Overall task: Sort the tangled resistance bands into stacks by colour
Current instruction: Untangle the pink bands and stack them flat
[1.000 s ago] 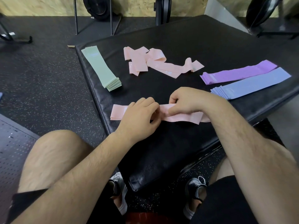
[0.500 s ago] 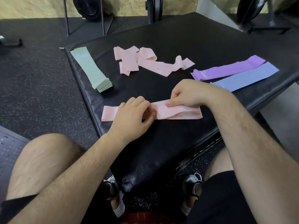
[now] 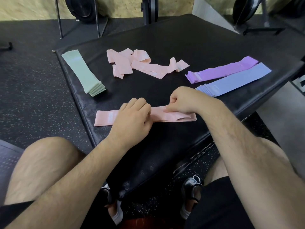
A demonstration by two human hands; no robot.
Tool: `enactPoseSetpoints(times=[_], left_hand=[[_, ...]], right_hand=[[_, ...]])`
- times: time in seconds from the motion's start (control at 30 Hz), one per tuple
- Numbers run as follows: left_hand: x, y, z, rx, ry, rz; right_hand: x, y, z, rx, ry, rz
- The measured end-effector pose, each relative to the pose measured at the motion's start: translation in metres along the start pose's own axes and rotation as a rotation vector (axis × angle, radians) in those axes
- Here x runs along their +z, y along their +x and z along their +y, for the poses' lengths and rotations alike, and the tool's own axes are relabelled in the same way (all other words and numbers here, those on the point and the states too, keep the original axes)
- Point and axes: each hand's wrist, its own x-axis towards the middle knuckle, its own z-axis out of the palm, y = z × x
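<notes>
A flat pink band [image 3: 105, 117] lies across the near part of the black padded mat [image 3: 181, 38]. My left hand [image 3: 132, 116] rests on its middle with fingers curled over it. My right hand [image 3: 183, 100] pinches the band's upper edge just to the right. Farther back lies a tangle of pink bands [image 3: 142, 64]. A green stack [image 3: 82, 71] sits at the mat's left edge. A purple stack [image 3: 221, 70] and a blue stack [image 3: 234, 80] lie side by side at the right.
The mat's near corner points toward me between my knees. Dark speckled rubber floor [image 3: 33, 88] surrounds it. Metal stand legs [image 3: 59, 17] and weight plates [image 3: 82, 9] stand at the far wall.
The pink band under my hands has been flattened and straightened on the mat. Both hands stayed on it, the right one shifting slightly along its edge.
</notes>
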Motion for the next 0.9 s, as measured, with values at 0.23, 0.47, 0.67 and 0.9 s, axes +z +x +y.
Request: enactPoseSetpoints(times=[0.23, 0.47, 0.67, 0.9], left_hand=[[0.012, 0.016, 0.023, 0.140, -0.075, -0.064], [0.018, 0.019, 0.028, 0.135, 0.019, -0.027], [0.020, 0.018, 0.028, 0.143, 0.024, -0.040], [0.021, 0.016, 0.030, 0.095, -0.048, -0.053]], right_hand=[[-0.003, -0.010, 0.011, -0.021, 0.040, 0.019], [-0.010, -0.027, 0.040, -0.028, 0.189, 0.035], [-0.012, -0.034, 0.054, -0.013, 0.288, 0.041], [-0.006, -0.040, 0.058, -0.066, 0.315, 0.078]])
